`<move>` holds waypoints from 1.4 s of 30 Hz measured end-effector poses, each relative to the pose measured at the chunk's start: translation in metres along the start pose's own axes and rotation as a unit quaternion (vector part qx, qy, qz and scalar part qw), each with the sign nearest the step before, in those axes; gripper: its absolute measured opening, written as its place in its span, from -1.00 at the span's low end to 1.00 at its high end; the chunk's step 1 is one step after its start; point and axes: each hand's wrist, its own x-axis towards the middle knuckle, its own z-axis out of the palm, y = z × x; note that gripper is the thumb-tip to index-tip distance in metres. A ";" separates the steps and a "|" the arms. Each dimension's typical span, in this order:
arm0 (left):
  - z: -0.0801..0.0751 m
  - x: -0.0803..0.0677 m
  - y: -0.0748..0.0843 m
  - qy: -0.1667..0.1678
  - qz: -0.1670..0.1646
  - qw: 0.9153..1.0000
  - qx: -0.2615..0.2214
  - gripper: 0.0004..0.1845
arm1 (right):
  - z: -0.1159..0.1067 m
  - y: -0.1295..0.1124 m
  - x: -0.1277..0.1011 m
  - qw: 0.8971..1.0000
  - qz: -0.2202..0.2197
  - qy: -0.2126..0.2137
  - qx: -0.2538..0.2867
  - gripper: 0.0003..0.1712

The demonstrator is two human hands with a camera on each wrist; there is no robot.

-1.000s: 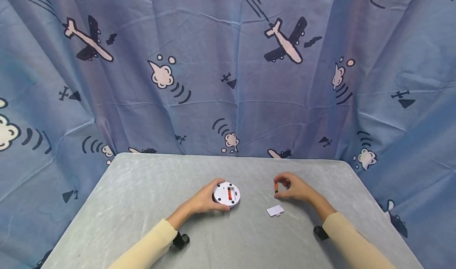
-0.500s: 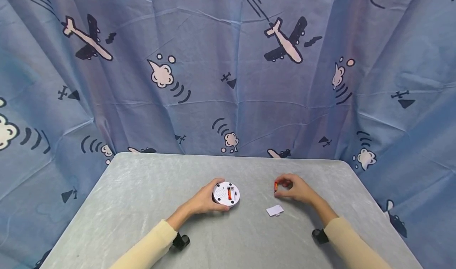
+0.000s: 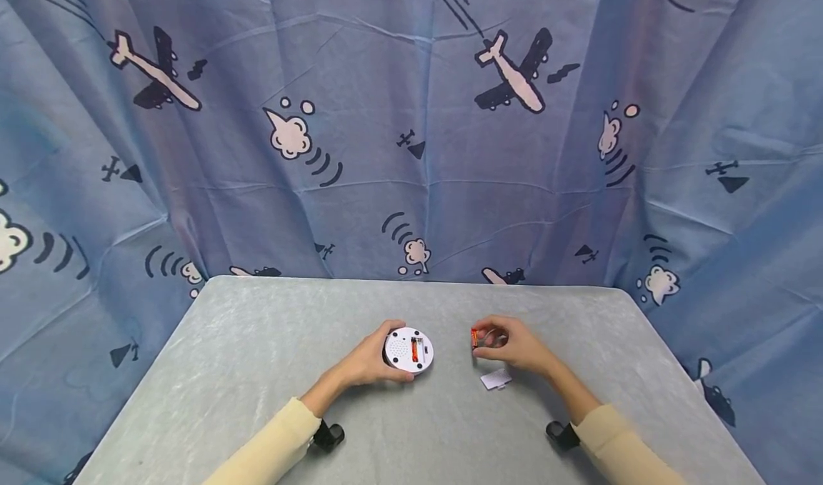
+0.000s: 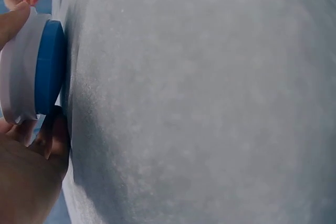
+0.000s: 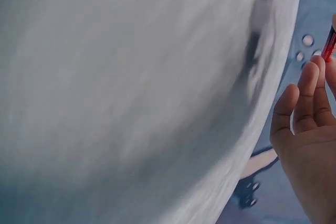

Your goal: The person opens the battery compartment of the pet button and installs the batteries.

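My left hand [image 3: 368,358] grips a round white device [image 3: 401,351] by its rim, thumb on the near side and fingers on the far side. Its underside faces up, with several dark feet and an uncovered battery compartment. One red battery [image 3: 414,350] lies in that compartment. In the left wrist view the device shows a blue part [image 4: 50,66] on the side toward the table. To the right, my right hand [image 3: 517,343] pinches another red battery [image 3: 474,338] upright between thumb and fingers, apart from the device. The right wrist view catches this battery [image 5: 329,45] only at its edge.
A small white battery cover [image 3: 496,379] lies on the grey table [image 3: 276,328], just below the right hand. Behind the table hangs a blue curtain [image 3: 360,221] with printed airplanes. Dark wrist cameras sit under both forearms.
My right hand has moved left toward the device, carrying the pinched battery. The left hand and the device have stayed in place, and the battery cover has not moved.
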 end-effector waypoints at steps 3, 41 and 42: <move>0.000 -0.001 -0.001 0.004 0.002 1.000 -0.006 0.01 | 0.011 -0.011 0.007 1.000 -0.007 -0.005 0.004 -0.49; -0.001 0.000 0.002 -0.011 -0.001 1.000 0.002 -0.05 | 0.067 -0.037 0.043 0.997 -0.025 -0.078 0.010 -0.56; -0.001 0.000 0.002 -0.010 0.000 1.000 0.001 -0.05 | 0.067 -0.037 0.043 0.997 -0.021 -0.078 0.011 -0.56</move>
